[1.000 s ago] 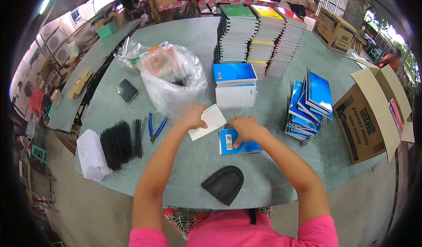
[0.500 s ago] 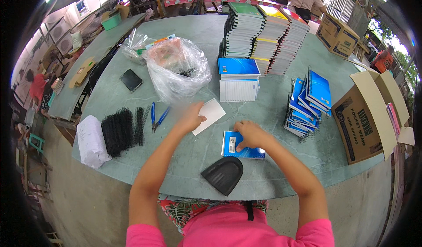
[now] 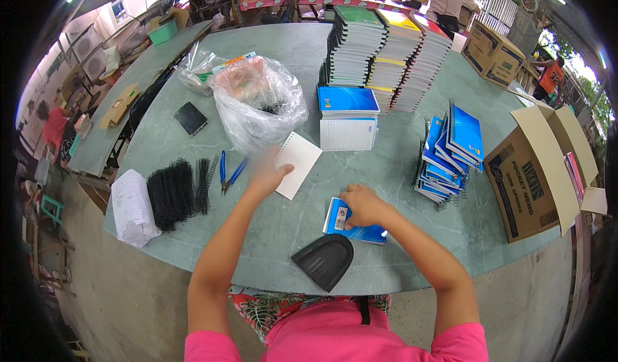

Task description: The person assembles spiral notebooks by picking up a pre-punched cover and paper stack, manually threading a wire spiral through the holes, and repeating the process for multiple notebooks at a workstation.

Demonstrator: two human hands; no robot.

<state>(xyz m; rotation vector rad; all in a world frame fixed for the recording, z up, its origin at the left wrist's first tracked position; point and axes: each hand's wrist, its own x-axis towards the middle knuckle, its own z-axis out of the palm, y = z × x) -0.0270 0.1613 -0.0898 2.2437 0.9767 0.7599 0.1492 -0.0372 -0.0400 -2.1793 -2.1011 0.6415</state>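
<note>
My left hand (image 3: pixel 273 176) grips a white punched paper pad (image 3: pixel 299 162), thumb on its face and other fingers out of sight or blurred. The pad is tilted above the table. On the near side of the table, my right hand (image 3: pixel 362 205) holds a blue-covered memo notebook (image 3: pixel 367 233) with a white label, its fingers at the far edge and thumb on the cover. A black rounded rubber piece (image 3: pixel 325 262) lies just in front of that notebook. Beyond my hands stands a stack of blue-covered and white punched memo pads (image 3: pixel 347 133).
Blue-handled pliers (image 3: pixel 230 172) and black spiral coils (image 3: pixel 170 194) lie left, beside a white paper roll (image 3: pixel 132 207). A clear plastic bag (image 3: pixel 261 114) and dark box (image 3: pixel 191 118) sit behind. Spiral-bound blue notebooks (image 3: pixel 444 159), an open carton (image 3: pixel 524 182) and tall notebook stacks (image 3: pixel 386 59) occupy the right.
The paper pad in my left hand has turned more upright and shows more of its face. My right hand and the blue notebook have shifted slightly toward me and tilted.
</note>
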